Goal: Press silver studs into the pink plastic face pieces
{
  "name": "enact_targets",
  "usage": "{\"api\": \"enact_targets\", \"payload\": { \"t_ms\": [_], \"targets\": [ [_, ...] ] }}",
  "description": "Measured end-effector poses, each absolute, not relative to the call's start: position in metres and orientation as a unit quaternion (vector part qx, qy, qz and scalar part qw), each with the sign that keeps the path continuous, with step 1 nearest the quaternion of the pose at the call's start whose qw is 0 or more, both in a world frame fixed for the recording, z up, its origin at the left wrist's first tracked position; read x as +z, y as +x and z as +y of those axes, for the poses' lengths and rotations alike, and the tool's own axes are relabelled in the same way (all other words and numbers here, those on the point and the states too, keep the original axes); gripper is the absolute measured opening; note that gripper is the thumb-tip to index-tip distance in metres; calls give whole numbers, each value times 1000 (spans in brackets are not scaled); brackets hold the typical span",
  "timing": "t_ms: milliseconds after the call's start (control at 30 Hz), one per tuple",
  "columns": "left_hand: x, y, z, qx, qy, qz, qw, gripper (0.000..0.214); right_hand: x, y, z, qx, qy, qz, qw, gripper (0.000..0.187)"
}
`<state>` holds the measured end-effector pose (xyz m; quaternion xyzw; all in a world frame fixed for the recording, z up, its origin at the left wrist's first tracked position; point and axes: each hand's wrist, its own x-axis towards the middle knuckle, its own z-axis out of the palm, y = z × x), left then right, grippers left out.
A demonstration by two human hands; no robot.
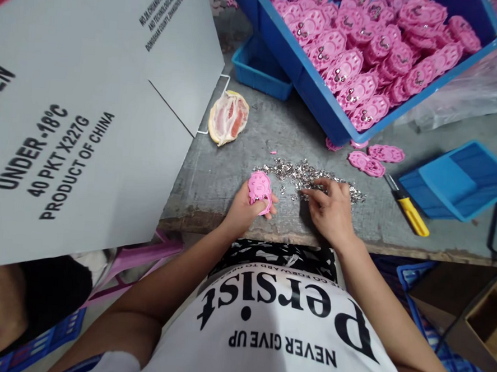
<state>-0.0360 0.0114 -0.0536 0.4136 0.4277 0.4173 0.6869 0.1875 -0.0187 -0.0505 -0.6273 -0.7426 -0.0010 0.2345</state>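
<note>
**Pink part in the left hand, metal bits under the right**

The left hand [245,208] was closed around a pink plastic part [260,189], gripping its lower end so that its long axis pointed away from the person. Just to the right, the right hand [329,208] rested fingertips-down on the near edge of a pile of metal bits [300,172], which stretched left to right across the worktop [242,152]. Whether it had pinched one could not be told. The hands were near each other but apart.
</note>
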Motion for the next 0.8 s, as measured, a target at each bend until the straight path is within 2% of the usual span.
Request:
{"api": "enact_targets", "payload": {
  "t_ms": [300, 600, 800],
  "targets": [
    [-52, -36, 11, 421, 410, 431, 685, 42, -53, 187, -21, 1, -616, -756, 219, 33],
    [-53, -35, 11, 422, 412, 430, 684, 42, -52, 176, 4, -26, -610, -768, 192, 17],
    [-51, -36, 10, 423, 409, 432, 684, 42, -55, 174, 9, -10, -600, -775, 200, 19]
  ]
}}
